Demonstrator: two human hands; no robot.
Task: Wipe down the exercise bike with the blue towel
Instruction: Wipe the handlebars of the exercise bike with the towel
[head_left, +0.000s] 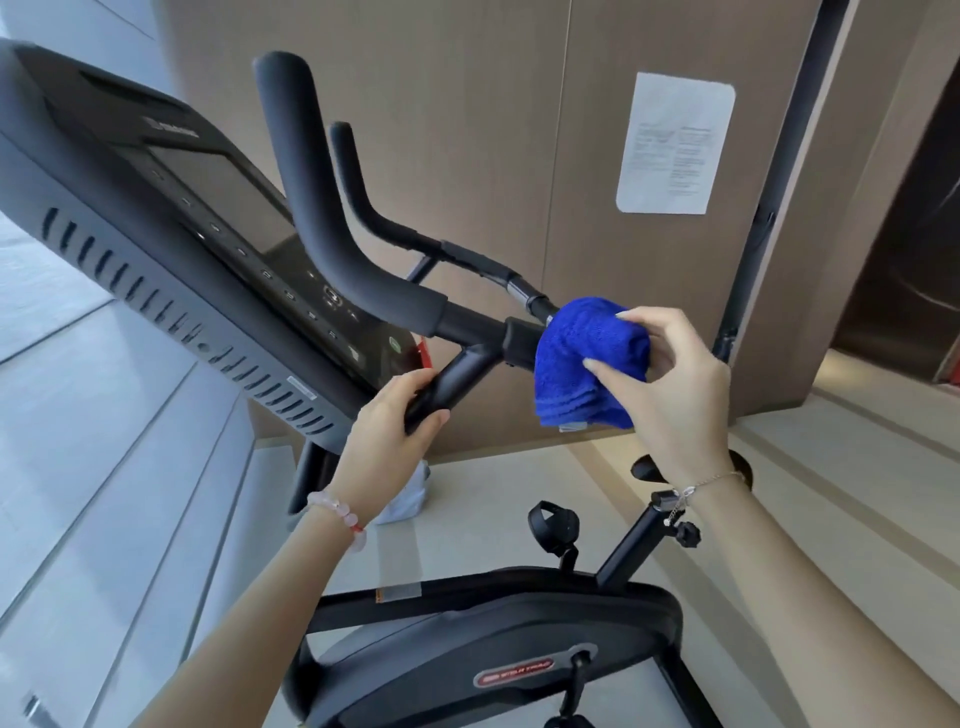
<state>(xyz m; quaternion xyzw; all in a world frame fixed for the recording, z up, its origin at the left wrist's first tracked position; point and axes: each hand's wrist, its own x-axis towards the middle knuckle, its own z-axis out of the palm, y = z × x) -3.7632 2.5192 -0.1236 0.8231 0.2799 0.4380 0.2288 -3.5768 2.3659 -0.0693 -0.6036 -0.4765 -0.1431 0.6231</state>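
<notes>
The black exercise bike (483, 644) fills the view, with its console (156, 218) at upper left and padded handlebars (332, 249) in the middle. My right hand (670, 384) is wrapped around the folded blue towel (587, 364), which covers the right end of the handlebar. My left hand (389, 431) is closed on the black stem tube (457, 379) just below the handlebar joint. The bar end under the towel is hidden.
A wood-panelled wall (467, 130) with a white paper notice (675, 145) stands behind the bike. The seat post with its knob (644, 540) and a pedal (553, 525) sit below my right wrist. A white bag (405, 493) lies on the pale floor.
</notes>
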